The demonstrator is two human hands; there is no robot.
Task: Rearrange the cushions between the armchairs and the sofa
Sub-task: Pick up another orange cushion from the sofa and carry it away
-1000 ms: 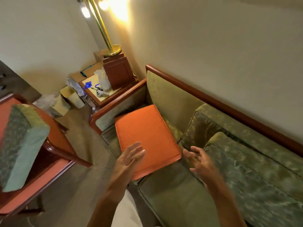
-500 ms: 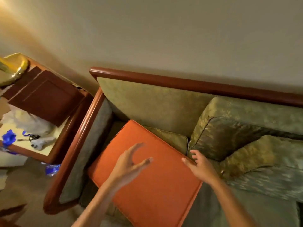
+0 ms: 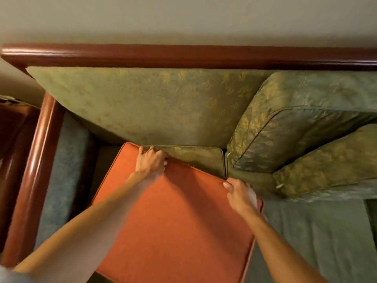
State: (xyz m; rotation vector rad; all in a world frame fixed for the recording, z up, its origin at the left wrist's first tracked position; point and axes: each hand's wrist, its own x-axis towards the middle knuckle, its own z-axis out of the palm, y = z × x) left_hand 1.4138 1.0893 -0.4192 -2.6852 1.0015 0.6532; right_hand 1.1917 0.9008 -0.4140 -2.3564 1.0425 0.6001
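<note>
An orange seat cushion (image 3: 175, 217) lies skewed on the left end of the green sofa (image 3: 142, 107). My left hand (image 3: 151, 161) grips the cushion's far edge near its back corner, fingers curled over the piping. My right hand (image 3: 240, 194) grips the same far edge close to the right corner. Under the orange cushion, a green seat cushion (image 3: 202, 159) shows at the back. Two green patterned back cushions lean at the right: a large one (image 3: 285, 129) and a smaller one (image 3: 326, 162) in front of it.
The sofa's wooden top rail (image 3: 183, 56) runs along the wall. Its wooden left armrest (image 3: 34, 170) stands beside the orange cushion, with a dark wooden side table (image 3: 12, 129) beyond it. Bare green seat (image 3: 310, 237) lies at the right.
Both hands, open above the orange cushion before, have reached forward and taken hold of its far edge. The view has swung right and down over the sofa.
</note>
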